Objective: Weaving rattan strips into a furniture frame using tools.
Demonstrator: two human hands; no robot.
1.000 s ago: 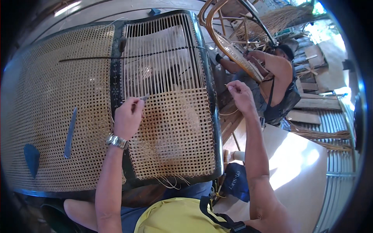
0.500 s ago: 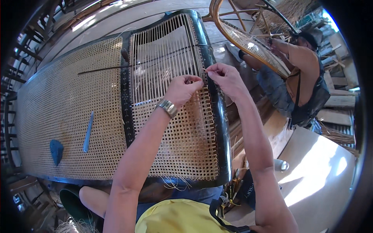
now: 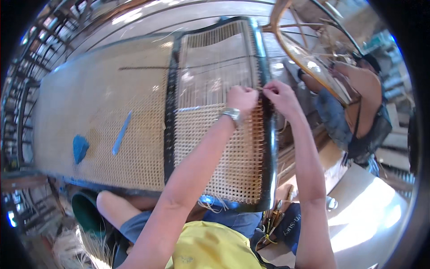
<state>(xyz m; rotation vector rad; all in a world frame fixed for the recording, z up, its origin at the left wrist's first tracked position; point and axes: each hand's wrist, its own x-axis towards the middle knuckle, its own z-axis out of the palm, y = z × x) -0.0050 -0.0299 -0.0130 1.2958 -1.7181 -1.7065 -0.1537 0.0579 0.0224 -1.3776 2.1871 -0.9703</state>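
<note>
A dark-framed panel (image 3: 169,107) lies before me, with finished cane mesh (image 3: 134,103) on its left. Its right section has open mesh (image 3: 215,148) in the near part and bare lengthwise cane strands (image 3: 210,67) in the far part. Both hands meet at that section's right edge. My left hand (image 3: 242,99), closed with the fingers curled in, wears a watch (image 3: 233,115) at the wrist. Just over the frame rail, my right hand (image 3: 281,95) pinches. Between them shows a short bit of cane strand (image 3: 260,88), blurred. A thin dark rod (image 3: 148,68) crosses the far strands.
On the left mesh lie a slim blue tool (image 3: 122,133) and a blue lump (image 3: 80,148). A green bucket (image 3: 87,213) stands by my knee, hand tools (image 3: 275,219) by the near right corner. At right, another person (image 3: 365,85) sits with a curved wooden frame (image 3: 309,67).
The whole view has shifted, so the panel sits farther right in it. My hands stay at the panel's right edge and have come closer together.
</note>
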